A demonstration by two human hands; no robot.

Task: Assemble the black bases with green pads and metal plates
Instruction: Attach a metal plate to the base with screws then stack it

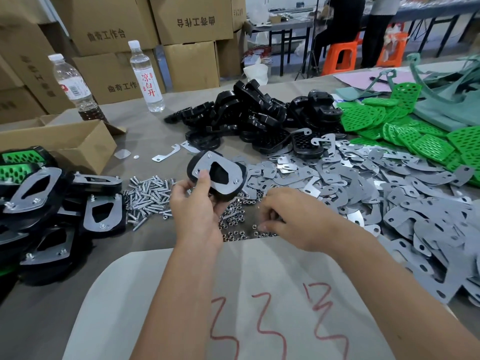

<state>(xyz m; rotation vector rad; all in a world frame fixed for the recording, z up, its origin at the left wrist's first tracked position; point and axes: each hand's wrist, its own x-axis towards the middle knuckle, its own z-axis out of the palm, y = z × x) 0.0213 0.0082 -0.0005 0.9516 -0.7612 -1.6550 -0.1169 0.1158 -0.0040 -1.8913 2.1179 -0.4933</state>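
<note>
Left hand (pixel 194 203) grips the black base (pixel 217 175) (plate up); right hand (pixel 288 216) beside it.

Stacked cardboard boxes (pixel 109 29) (printed), orange stools (pixel 342 57), far table (pixel 288 24).

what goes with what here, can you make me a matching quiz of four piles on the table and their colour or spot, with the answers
Things
1. screws
2. nuts
3. green pads
4. finished assemblies

Places
A. stacked at the table's left edge
B. heaped at the far right
C. under the right hand
D. left of the left hand, which holds a base with plate

Pairs: 1-D, 2-C, 3-B, 4-A
</note>
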